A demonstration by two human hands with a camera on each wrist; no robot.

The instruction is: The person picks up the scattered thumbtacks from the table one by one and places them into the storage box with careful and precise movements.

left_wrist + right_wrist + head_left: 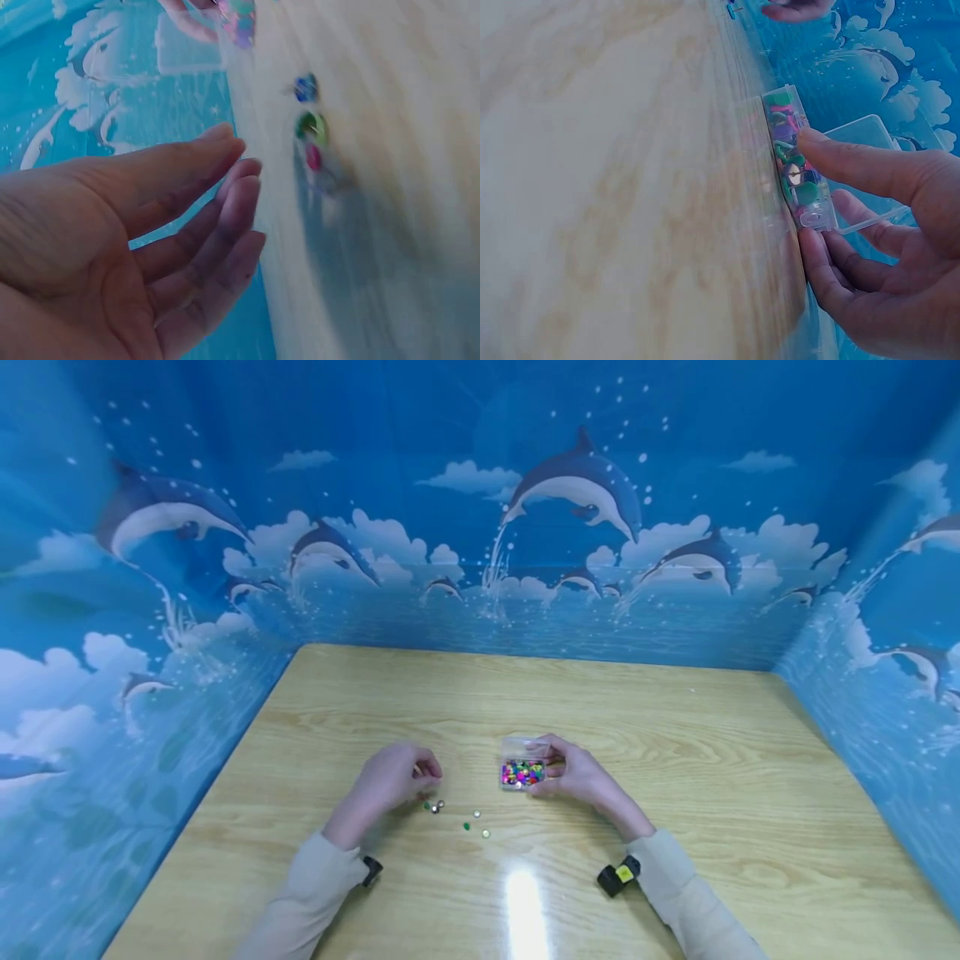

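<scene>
A small clear plastic box [522, 774] full of colourful thumbtacks [806, 193] sits on the table with its transparent lid [866, 135] raised. My right hand [576, 774] grips its right end, thumb on the near side and fingers round the far side and lid. To the left, my left hand [397, 774] hovers over several loose thumbtacks [435, 807]. In the left wrist view its thumb and fingertips [244, 195] come close together, and no object shows between them. Those tacks, one of them blue [306, 88], lie beyond the fingertips.
More loose tacks, including a green one [467, 826] and a pale one [486, 833], lie between the hands on the wood-grain table [675, 735]. A blue dolphin-print curtain [465, 527] encloses the back and sides. Each wrist wears a small black camera [618, 876].
</scene>
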